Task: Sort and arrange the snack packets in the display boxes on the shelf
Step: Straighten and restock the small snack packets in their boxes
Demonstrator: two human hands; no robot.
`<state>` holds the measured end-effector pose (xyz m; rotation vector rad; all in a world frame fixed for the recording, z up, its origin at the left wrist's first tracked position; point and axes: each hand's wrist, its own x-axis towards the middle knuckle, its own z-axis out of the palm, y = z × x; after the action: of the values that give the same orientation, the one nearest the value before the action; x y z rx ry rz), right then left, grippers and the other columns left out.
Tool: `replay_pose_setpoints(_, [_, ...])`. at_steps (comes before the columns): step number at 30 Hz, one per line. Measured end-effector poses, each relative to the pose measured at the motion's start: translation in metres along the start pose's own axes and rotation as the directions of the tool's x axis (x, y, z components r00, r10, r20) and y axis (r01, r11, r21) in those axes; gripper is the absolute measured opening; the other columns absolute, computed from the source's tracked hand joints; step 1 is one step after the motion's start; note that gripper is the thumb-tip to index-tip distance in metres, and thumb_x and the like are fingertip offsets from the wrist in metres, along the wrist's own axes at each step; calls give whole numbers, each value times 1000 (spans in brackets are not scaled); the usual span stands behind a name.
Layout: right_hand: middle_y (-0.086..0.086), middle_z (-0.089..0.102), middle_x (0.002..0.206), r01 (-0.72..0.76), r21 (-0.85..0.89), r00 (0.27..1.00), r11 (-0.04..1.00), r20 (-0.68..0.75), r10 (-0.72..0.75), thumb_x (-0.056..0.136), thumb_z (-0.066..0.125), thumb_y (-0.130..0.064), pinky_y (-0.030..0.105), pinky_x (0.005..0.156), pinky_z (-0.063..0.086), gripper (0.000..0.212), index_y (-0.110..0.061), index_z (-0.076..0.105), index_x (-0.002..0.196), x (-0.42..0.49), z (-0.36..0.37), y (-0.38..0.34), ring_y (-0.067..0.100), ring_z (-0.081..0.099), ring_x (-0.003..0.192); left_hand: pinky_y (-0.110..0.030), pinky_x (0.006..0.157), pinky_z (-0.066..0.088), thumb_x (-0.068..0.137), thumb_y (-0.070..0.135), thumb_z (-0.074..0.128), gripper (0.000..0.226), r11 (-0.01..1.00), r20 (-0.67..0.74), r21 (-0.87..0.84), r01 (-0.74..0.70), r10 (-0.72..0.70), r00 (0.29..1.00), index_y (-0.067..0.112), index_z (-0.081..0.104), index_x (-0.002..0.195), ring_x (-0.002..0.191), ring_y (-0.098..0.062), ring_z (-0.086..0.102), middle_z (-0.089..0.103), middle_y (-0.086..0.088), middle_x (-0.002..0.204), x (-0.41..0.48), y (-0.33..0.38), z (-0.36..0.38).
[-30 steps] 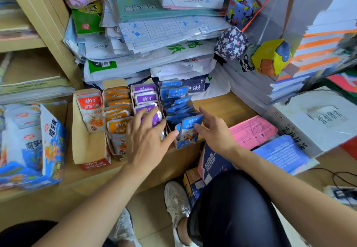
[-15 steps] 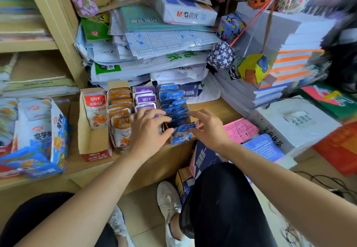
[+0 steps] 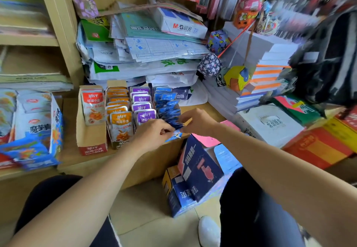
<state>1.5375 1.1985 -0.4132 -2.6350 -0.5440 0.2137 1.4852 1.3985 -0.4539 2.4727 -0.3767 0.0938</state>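
Observation:
Four narrow display boxes stand side by side on the wooden shelf (image 3: pixel 69 157). The red box (image 3: pixel 90 142) holds one red packet (image 3: pixel 92 107) at its back. Orange packets (image 3: pixel 120 123), purple packets (image 3: pixel 144 109) and blue packets (image 3: pixel 167 105) fill the others. My left hand (image 3: pixel 154 133) pinches the front of the blue box (image 3: pixel 173 137). My right hand (image 3: pixel 197 121) grips the front blue packets from the right side. Fingers hide the front of that row.
A blue box of white packets (image 3: pixel 36 130) sits at the left. Stacks of paper and envelopes (image 3: pixel 146 53) rise behind the boxes. A dark blue carton (image 3: pixel 197 173) leans on the floor below the shelf. Cartons (image 3: pixel 316 148) and book piles (image 3: pixel 270 76) crowd the right.
My left hand slid from the purple packets to the front of the blue box. Both hands closed in on the blue row. The camera tilted up and right.

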Motion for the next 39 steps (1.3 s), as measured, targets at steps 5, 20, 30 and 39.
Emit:
replay_pose_setpoints(5, [-2,74,97,27,205,988,978,-154,5,79,83,-20,33,83,57,7,-18,80,86,-18,27,18,12,69,87,-31,83,56,97,26,57,25,1000,121,6,13,-14,993,31,75,114,101,-7,66,72,14,116,15,-5,-10])
replay_pose_setpoints(20, [5,70,102,250,174,944,953,-262,-200,79,82,-13,36,78,57,4,-15,81,83,-4,54,49,9,63,81,-35,71,35,82,37,74,12,825,-15,492,-278,327,945,34,81,92,75,-18,54,70,11,79,53,-20,6])
replay_pose_setpoints(30, [-6,65,86,239,191,879,952,-459,-128,80,80,-9,31,66,55,6,-13,76,81,1,53,56,7,61,70,-30,65,46,89,33,74,9,924,-182,368,-106,184,966,27,79,93,77,-17,63,72,7,80,56,-20,6])
replay_pose_setpoints(39, [-5,66,88,212,226,830,951,-556,-53,78,82,-12,33,64,56,19,-14,68,90,22,36,44,10,63,68,-29,60,44,97,29,63,24,977,-178,201,72,-36,983,22,64,74,59,-12,53,57,6,63,68,-6,2])
